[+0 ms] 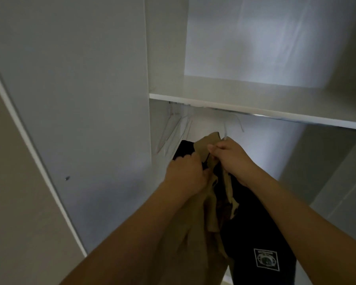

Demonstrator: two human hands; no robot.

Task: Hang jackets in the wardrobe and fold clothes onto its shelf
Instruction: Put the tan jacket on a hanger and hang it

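Head view: both forearms reach up into an open white wardrobe (90, 79), landmark being its white shelf (255, 99) that runs across the middle. Just below the shelf's front edge a metal rail (259, 115) shows in part, with thin pale hangers (173, 130) hung from it at the left end, against the wardrobe's side panel. Below the shelf and roughly under its middle, the left hand (185, 173) has its fingers curled round the collar area of a black jacket (255, 243) with a tan lining. The right hand (232, 157), just beside the left and also below the shelf, pinches the tan fabric at the top of the jacket, thumb and fingers closed on it; a white hanger (226, 128) rises from that spot toward the rail, whether its hook sits on the rail cannot be told. Jacket body hangs down well below the shelf between the forearms, a white square logo patch (266, 260) on its lower black part. Top of the shelf shows bare white board, back panel behind it lit pale
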